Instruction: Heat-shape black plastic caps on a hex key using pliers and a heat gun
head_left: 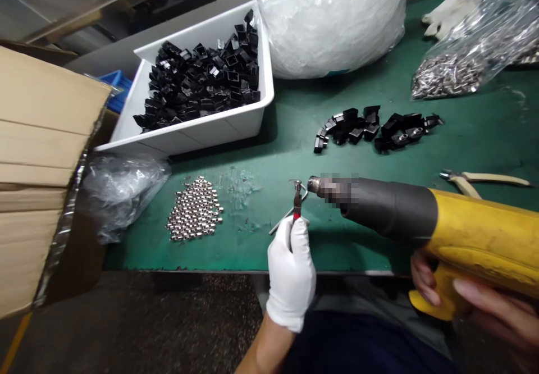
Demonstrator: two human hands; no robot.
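My left hand [290, 273], in a white glove, is shut on a small pair of pliers [297, 200] with a red band at the grip. A small metal ring or clip [298, 186] sits at the pliers' tip, just off the nozzle of a yellow and grey heat gun [391, 208]. The nozzle end is blurred. My bare right hand [484, 312] grips the heat gun's yellow handle at the lower right. Several shiny metal beads [194, 208] lie in a pile on the green bench mat [484, 138], left of my hands. Several black plastic parts [370, 130] lie beyond the nozzle.
A white bin [219, 124] full of black parts stands at the back. Behind it are a large white plastic bag [330, 20] and a bag of metal pieces [446, 73]. Beige-handled pliers [475, 180] lie right. A cardboard box [37, 160] juts in at left.
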